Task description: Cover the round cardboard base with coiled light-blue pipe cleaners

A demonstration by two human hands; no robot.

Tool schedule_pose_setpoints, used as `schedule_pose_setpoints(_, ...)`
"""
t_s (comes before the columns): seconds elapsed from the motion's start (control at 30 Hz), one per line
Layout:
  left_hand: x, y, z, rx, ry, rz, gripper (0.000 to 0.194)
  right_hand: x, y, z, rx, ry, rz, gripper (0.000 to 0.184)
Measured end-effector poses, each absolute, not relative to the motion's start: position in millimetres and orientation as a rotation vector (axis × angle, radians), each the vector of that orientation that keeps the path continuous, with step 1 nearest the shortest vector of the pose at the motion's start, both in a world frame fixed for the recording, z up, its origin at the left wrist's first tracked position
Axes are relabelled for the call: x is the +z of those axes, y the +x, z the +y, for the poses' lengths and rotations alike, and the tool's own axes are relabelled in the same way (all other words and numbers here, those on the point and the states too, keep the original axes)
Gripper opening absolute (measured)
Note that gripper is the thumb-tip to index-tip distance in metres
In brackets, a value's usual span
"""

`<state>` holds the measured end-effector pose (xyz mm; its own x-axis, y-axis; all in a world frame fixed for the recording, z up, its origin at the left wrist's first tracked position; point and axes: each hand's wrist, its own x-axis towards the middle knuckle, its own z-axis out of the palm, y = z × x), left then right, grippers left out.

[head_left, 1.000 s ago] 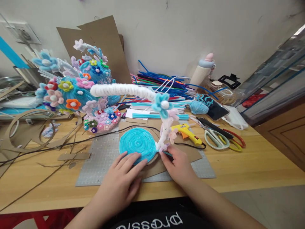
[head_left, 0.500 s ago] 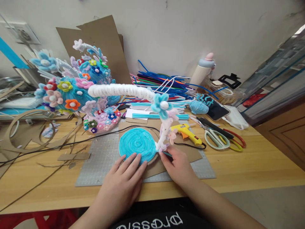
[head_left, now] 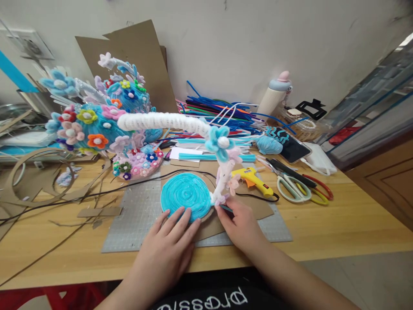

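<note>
A round blue disc [head_left: 185, 196], its surface coiled in a spiral, lies on a piece of cardboard [head_left: 206, 230]. My left hand [head_left: 172, 241] rests on the disc's near edge with the fingers stretched out. At the disc's right edge, my right hand [head_left: 240, 219] pinches the foot of a white fuzzy pipe-cleaner stem [head_left: 221, 187]. This stem rises and bends left into a thick white wrapped arm [head_left: 164, 121]. A blue flower with a white centre [head_left: 221, 143] sits at the bend, and a peach flower [head_left: 233, 184] is lower down. My right fingertips partly hide the stem's foot.
Right of the stem lie a yellow glue gun [head_left: 256, 181] and scissors [head_left: 293, 188]. Bundled pipe cleaners [head_left: 219, 112] lie behind. Flower-covered blue pieces [head_left: 93, 129] stand at the left, near cardboard rings [head_left: 14, 181]. A grey cutting mat [head_left: 129, 232] lies underneath, and a black cable [head_left: 129, 186] crosses it.
Both hands and the disc keep their places. The white stem and its arm look almost the same, with only a very slight shift.
</note>
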<state>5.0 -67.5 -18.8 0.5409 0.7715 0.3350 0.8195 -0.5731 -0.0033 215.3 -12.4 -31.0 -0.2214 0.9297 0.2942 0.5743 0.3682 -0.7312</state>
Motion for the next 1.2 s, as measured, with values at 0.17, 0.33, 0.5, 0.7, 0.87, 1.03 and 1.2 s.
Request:
schedule_pose_setpoints(0.17, -18.6, 7.0, -67.4, -0.433, -2.604, -1.381, 0.043, -30.7, 214.9, -11.7, 0.625, -1.308, -1.910, 0.014)
schedule_pose_setpoints(0.33, -16.0, 7.4, -67.4, -0.347, -2.634, -1.419, 0.048, -29.0, 215.4, -12.4, 0.626, -1.309, -1.918, 0.015)
schedule_pose_setpoints(0.5, -15.6, 9.4, -66.9, -0.338, -2.627, -1.431, 0.051, -29.4, 214.8, -12.7, 0.631, -1.309, -1.917, 0.014)
schedule_pose_setpoints(0.7, -13.0, 13.5, -67.1, -0.305, -2.638, -1.478, 0.050, -29.8, 214.8, -11.7, 0.641, -1.313, -1.919, 0.014)
schedule_pose_setpoints(0.87, 4.4, 20.9, -51.3, -0.321, -2.747, -1.553, 0.049, -30.2, 214.7, -11.5, 0.657, -1.312, -1.922, 0.014)
schedule_pose_setpoints(1.03, 12.0, 35.7, -13.9, -0.484, -2.924, -1.735, 0.013, -29.1, 214.0, -11.9, 0.677, -1.323, -1.922, 0.013)
schedule_pose_setpoints(1.2, 5.8, 45.7, 7.7, -0.562, -2.875, -1.827, 0.007, -25.9, 214.4, -12.5, 0.711, -1.334, -1.913, 0.013)
